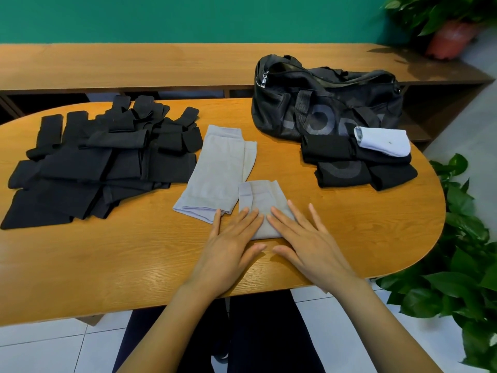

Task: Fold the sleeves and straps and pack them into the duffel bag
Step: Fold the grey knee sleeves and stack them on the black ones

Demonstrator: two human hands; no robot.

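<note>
A folded grey sleeve (259,200) lies near the table's front edge. My left hand (231,243) and my right hand (304,238) press flat on its near end, fingers spread, holding nothing. Unfolded grey sleeves (217,168) lie just left of it. A heap of black sleeves and straps (102,157) covers the table's left side. The black duffel bag (322,103) stands at the back right with its zipper open. In front of it sit folded black pieces (360,168) with a folded white sleeve (382,142) on top.
The oval wooden table (107,265) ends close to my body. Behind it runs a long wooden bench (134,65) against a green wall. Potted plants stand at the right (462,251) and at the back right (446,25).
</note>
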